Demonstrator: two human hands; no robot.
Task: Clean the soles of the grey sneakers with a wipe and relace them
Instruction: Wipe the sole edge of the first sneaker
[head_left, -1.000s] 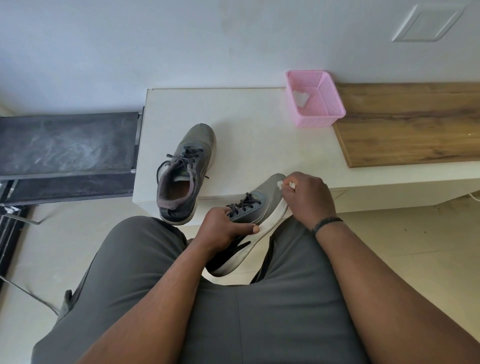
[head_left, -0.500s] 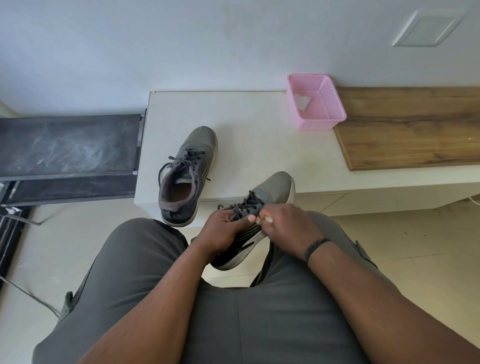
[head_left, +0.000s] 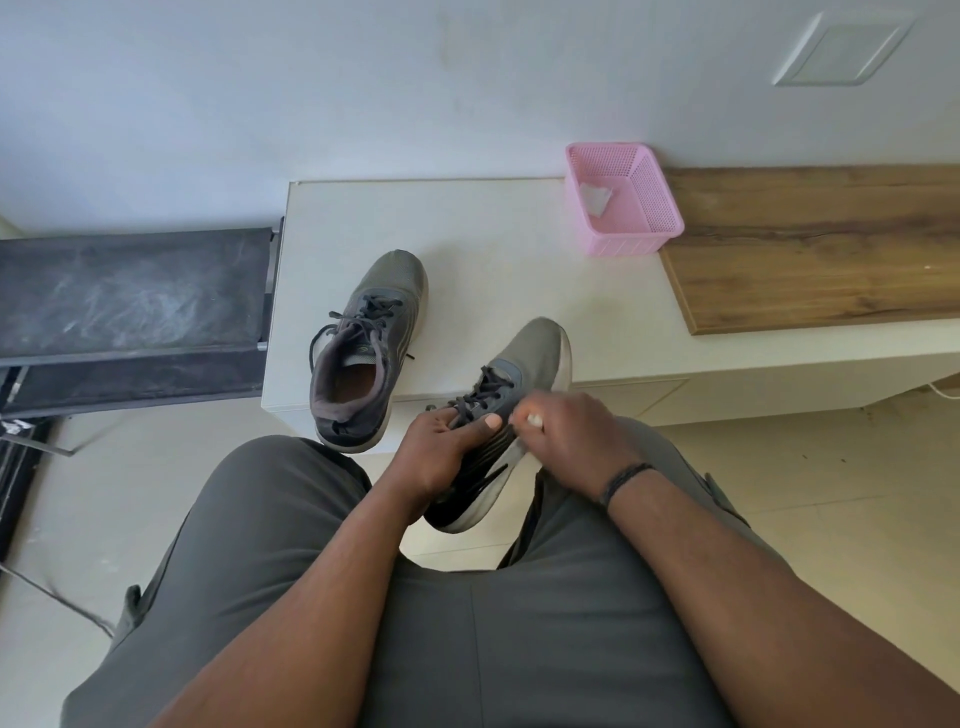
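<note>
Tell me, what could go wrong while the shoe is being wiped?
The grey sneaker on the white table has its heel past the table edge, so a knock might tip it off. The held grey sneaker, gripped by the left hand, hangs over the floor; the right hand rubbing could push it loose.

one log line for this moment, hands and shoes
left hand grips held sneaker | right hand rubs wipe on its sole edge | second sneaker on table

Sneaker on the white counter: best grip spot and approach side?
Grip the sneaker on the counter at the heel collar, coming from the near edge. Its heel overhangs that edge toward the person, opening up, so fingers could probably hook inside with the thumb behind.
</note>
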